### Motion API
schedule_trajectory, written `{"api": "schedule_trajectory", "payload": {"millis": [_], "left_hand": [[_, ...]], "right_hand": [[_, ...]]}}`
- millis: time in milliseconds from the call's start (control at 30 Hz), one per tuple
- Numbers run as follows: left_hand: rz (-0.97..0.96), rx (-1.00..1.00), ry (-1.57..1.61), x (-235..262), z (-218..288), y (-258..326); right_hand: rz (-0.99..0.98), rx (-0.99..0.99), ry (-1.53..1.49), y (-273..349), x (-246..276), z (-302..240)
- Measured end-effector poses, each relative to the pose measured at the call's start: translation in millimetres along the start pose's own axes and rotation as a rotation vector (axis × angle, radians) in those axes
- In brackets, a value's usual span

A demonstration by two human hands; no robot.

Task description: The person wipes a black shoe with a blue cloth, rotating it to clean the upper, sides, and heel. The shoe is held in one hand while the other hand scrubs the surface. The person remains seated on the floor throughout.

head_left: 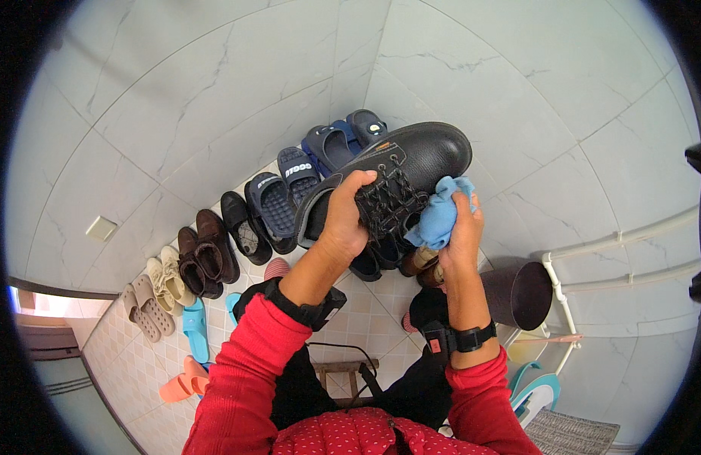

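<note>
A black leather lace-up shoe (430,155) is held up in front of me, its toe pointing to the far right. My left hand (347,216) grips it by the opening and tongue, with the thumb on top beside the laces; its other fingers are hidden. Bunched in my right hand (466,231) is a light blue cloth (441,214), close by the shoe's right side below the toe. Whether the cloth touches the leather I cannot tell. Dark laces (388,201) hang loosely across the shoe's front.
Along the tiled wall stands a row of footwear: navy slippers (273,203), brown boots (214,243), cream shoes (171,279), beige clogs (147,307). Blue slippers (195,330) and orange slippers (185,383) lie nearer. At right are a dark bin (521,294) and a white pipe rack (564,303).
</note>
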State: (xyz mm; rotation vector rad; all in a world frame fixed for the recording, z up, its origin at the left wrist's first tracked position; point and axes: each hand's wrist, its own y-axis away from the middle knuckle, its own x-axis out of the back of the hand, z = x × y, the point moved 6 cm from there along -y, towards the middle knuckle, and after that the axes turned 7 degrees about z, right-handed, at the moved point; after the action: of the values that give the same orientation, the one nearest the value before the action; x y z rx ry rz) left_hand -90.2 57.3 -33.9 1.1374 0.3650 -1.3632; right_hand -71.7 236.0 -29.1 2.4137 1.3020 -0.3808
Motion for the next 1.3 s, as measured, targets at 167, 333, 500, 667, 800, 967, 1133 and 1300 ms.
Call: {"api": "schedule_trajectory", "payload": {"millis": [167, 333, 500, 667, 800, 967, 1133, 1300], "left_hand": [[-0.014, -0.079, -0.092, -2, 0, 1], [-0.046, -0.216, -0.215, -2, 1, 3], [-0.030, -0.368, -0.476, -4, 2, 9], [-0.103, -0.430, -0.795, -5, -6, 13], [-0.242, -0.392, -0.971, -8, -21, 13], [-0.296, -0.404, -1.141, -7, -37, 19], [-0.360, -0.319, -1.305, -4, -48, 13], [-0.367, -0.350, -1.527, -6, -52, 16]], "right_hand": [[0.093, 0.141, 0.027, -8, 10, -13], [0.147, 0.277, 0.112, -13, 19, -21], [0.125, 0.306, 0.268, -18, 21, -26], [0.026, 0.298, 0.353, -14, 12, -25], [-0.045, 0.254, 0.433, -12, 6, -23], [-0.100, 0.261, 0.547, -10, 6, -20], [-0.055, 0.547, 0.783, -7, 5, -32], [-0.103, 0.444, 0.478, -3, 1, -34]]}}
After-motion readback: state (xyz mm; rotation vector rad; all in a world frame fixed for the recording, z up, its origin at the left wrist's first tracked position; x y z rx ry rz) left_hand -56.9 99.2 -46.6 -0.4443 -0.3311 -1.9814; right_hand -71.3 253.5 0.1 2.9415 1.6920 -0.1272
